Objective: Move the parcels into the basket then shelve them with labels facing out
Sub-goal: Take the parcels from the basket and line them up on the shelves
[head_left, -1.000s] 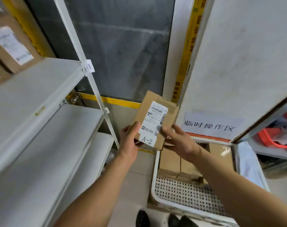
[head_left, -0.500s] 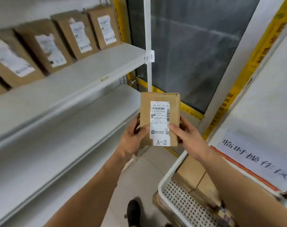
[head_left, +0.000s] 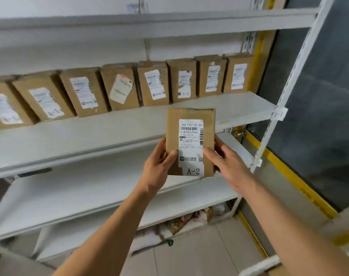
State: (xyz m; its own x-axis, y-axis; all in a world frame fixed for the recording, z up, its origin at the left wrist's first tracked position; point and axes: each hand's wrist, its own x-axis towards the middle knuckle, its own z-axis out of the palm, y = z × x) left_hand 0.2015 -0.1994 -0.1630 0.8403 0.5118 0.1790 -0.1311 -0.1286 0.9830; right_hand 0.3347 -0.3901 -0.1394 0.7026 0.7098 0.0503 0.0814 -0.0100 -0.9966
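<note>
Both hands hold one upright parcel [head_left: 190,142] before the shelf [head_left: 130,124]: left hand [head_left: 159,166] and right hand [head_left: 227,162] fingers curl around its sides, label facing me.

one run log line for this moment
step: shelving | held: parcel, label facing camera, marked A-2 | left hand: grip on parcel | right hand: grip on parcel | shelf: parcels in row

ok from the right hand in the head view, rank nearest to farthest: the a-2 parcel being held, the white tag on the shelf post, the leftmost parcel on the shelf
1. Held A-2 parcel: in the right hand, gripped on its right edge.
2. White tag: on the shelf post, up and to the right.
3. Leftmost shelved parcel: far left end of the row, standing on the shelf.
</note>
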